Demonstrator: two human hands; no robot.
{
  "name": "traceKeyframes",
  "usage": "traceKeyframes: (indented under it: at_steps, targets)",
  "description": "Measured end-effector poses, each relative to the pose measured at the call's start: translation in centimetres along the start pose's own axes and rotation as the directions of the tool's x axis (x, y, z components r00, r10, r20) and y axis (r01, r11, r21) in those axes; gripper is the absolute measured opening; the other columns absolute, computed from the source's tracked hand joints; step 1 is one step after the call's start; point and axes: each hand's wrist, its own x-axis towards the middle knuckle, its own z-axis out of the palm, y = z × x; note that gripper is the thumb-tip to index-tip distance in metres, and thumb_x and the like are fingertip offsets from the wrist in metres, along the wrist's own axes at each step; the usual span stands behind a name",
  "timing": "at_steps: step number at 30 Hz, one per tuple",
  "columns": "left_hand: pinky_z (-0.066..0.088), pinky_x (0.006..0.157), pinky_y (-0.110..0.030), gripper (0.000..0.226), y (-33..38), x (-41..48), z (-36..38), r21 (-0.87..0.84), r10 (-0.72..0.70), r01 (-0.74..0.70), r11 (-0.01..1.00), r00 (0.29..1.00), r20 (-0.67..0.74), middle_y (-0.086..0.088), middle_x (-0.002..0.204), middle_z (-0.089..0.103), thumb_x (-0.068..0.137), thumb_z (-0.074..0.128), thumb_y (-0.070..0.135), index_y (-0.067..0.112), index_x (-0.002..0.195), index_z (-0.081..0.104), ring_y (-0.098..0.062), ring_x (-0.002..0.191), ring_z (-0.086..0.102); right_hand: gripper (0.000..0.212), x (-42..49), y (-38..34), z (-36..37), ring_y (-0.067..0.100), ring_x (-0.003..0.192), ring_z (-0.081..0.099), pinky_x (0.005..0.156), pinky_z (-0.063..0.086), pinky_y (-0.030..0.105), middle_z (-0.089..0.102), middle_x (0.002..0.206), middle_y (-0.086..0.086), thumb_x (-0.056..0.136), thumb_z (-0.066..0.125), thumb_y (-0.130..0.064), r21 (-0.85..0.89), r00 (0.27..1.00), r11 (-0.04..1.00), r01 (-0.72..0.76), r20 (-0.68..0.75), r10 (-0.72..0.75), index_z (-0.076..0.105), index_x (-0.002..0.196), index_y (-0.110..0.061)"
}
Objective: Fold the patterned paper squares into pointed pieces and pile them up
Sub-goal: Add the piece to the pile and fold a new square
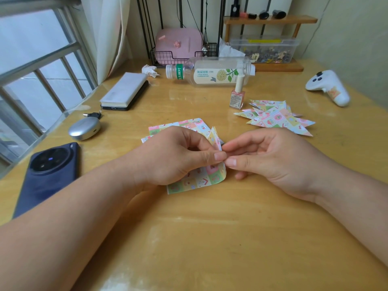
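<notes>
1. Two hands meet over the bench point(205, 238). Your left hand point(174, 156) pinches the bent paper square point(202, 177) between thumb and forefinger. Your right hand point(270, 162) pinches the same edge from the other side, so the fingertips of both hands nearly touch.
2. The paper square is curled over, with its rounded fold facing your right hand and its lower corner showing beneath your left palm.
3. More flat patterned squares point(178, 124) lie just beyond your left hand, partly hidden by it.
4. The pile of pointed pieces point(277, 119) sits beyond your right hand, with a nail polish bottle point(237, 95) standing just behind the pile's left side.
5. A dark phone point(48, 175) lies well to the left of your left hand.
</notes>
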Motion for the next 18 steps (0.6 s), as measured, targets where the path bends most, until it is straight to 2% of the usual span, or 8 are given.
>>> traceKeyframes:
  at_steps: [2, 4, 6, 9, 12, 14, 16, 18]
  targets:
    - [0.047, 0.072, -0.035, 0.034, 0.00, 0.02, -0.03, 0.002, 0.001, -0.001, 1.000, 1.000, 0.007, 0.003, 0.082, 0.076, 0.077, 0.072, 0.055, 0.022, 0.081, 0.079, -0.019, 0.073, 0.060, 0.019, -0.02, 0.00, 0.02, 0.009, 0.064, 0.070, 0.061, 0.058, 0.023, 0.077, 0.080, 0.008, 0.078, 0.073, 0.008, -0.002, 1.000, 1.000, -0.001, 0.002, 0.001, 0.072, 0.092, -0.004]
    - [0.048, 0.074, -0.035, 0.031, -0.01, 0.03, -0.07, 0.015, 0.001, -0.001, 1.000, 1.000, 0.007, 0.006, 0.082, 0.076, 0.078, 0.073, 0.053, 0.022, 0.081, 0.079, -0.015, 0.074, 0.062, 0.019, -0.06, 0.00, -0.03, 0.009, 0.063, 0.070, 0.060, 0.057, 0.022, 0.076, 0.079, 0.007, 0.078, 0.073, 0.008, -0.005, 1.000, 1.000, -0.006, 0.001, 0.006, 0.072, 0.092, -0.004]
    - [0.045, 0.070, -0.028, 0.023, -0.09, 0.08, -0.13, 0.020, -0.005, 0.005, 1.000, 1.000, 0.000, 0.009, 0.077, 0.074, 0.083, 0.075, 0.045, 0.022, 0.081, 0.079, -0.007, 0.069, 0.059, 0.018, -0.08, -0.04, -0.11, 0.010, 0.062, 0.069, 0.060, 0.057, 0.021, 0.077, 0.079, 0.008, 0.078, 0.073, 0.007, -0.012, 1.000, 1.000, -0.013, 0.001, 0.013, 0.072, 0.093, -0.003]
    - [0.042, 0.064, -0.024, 0.014, -0.07, 0.04, -0.13, -0.037, -0.027, 0.027, 0.999, 1.000, 0.002, 0.008, 0.071, 0.071, 0.085, 0.075, 0.032, 0.019, 0.080, 0.078, -0.007, 0.064, 0.056, 0.020, -0.07, -0.06, -0.23, 0.012, 0.063, 0.070, 0.060, 0.056, 0.022, 0.077, 0.083, 0.012, 0.075, 0.075, 0.002, -0.013, 1.000, 1.000, -0.018, 0.007, 0.018, 0.073, 0.095, -0.001]
    - [0.042, 0.065, -0.029, 0.012, -0.01, -0.01, -0.01, -0.029, -0.052, 0.051, 0.998, 0.999, -0.001, -0.001, 0.069, 0.070, 0.085, 0.078, 0.027, 0.018, 0.077, 0.077, -0.015, 0.064, 0.053, 0.037, 0.00, -0.12, -0.20, 0.020, 0.058, 0.066, 0.058, 0.056, 0.029, 0.074, 0.078, 0.013, 0.063, 0.079, -0.022, -0.026, 0.999, 0.999, -0.030, -0.027, 0.029, 0.073, 0.094, -0.004]
    - [0.041, 0.063, -0.033, 0.015, -0.17, 0.07, 0.10, -0.046, -0.081, 0.079, 0.996, 0.996, -0.045, -0.012, 0.069, 0.065, 0.076, 0.078, 0.031, 0.017, 0.073, 0.073, -0.020, 0.063, 0.052, 0.049, 0.12, -0.09, -0.22, 0.021, 0.048, 0.058, 0.049, 0.047, 0.030, 0.072, 0.074, 0.015, 0.060, 0.082, -0.034, -0.087, 0.995, 0.994, -0.063, -0.085, 0.055, 0.072, 0.100, -0.009]
    - [0.042, 0.060, -0.033, 0.010, -0.12, 0.10, 0.17, -0.148, -0.110, 0.092, 0.985, 0.987, -0.118, -0.011, 0.066, 0.061, 0.071, 0.068, 0.028, 0.018, 0.068, 0.068, -0.021, 0.060, 0.053, 0.047, 0.24, 0.00, -0.24, 0.017, 0.044, 0.052, 0.041, 0.037, 0.024, 0.073, 0.071, 0.007, 0.072, 0.084, -0.025, -0.183, 0.991, 0.978, -0.100, -0.109, 0.081, 0.065, 0.114, -0.017]
    - [0.045, 0.059, -0.031, 0.008, 0.09, -0.02, -0.15, -0.205, -0.128, 0.081, 0.975, 0.965, -0.227, -0.009, 0.065, 0.064, 0.073, 0.067, 0.023, 0.016, 0.070, 0.063, -0.021, 0.059, 0.060, 0.049, 0.35, 0.19, -0.23, 0.016, 0.047, 0.054, 0.040, 0.037, 0.020, 0.077, 0.076, 0.002, 0.082, 0.076, -0.010, -0.280, 0.990, 0.953, -0.113, -0.109, 0.085, 0.057, 0.124, -0.026]
